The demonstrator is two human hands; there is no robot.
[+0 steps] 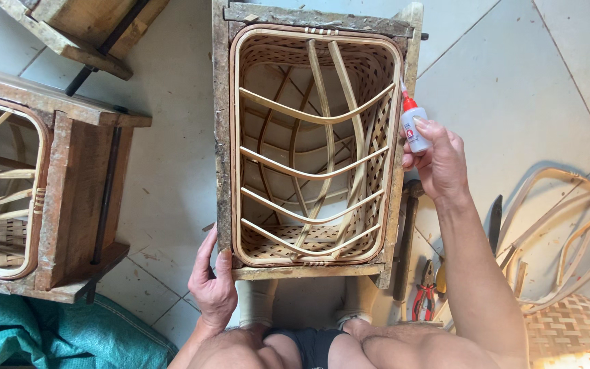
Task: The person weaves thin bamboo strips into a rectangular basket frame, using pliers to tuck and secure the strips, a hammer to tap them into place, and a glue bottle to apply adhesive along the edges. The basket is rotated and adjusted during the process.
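- Covering the whole ground is a pale tiled floor [172,150] with grey grout lines; everything stands or lies directly on it.
- At the far left a teal cloth [49,335] is bunched on the tiles, and above it a second wooden mould [69,198] holds another woven basket, cut off by the picture's edge.
- A bare strip of tiles separates that mould from the middle one.
- The left hand [213,287] grips the near left corner of the wooden frame [221,137], fingers curled over its edge.
- Inside the frame sits a woven bamboo basket [315,137], its rim flush with the wood and curved bamboo ribs crossing its hollow.
- The right hand [438,160] is closed round a small white glue bottle [414,130], red nozzle touching the basket's right rim.
- Just right of the frame lie a hammer [408,232], red-handled pliers [425,301] and a dark blade [495,222].
- Farther right, bent bamboo hoops [568,225] and a woven mat [575,328] crowd the corner; open tiles remain above them.
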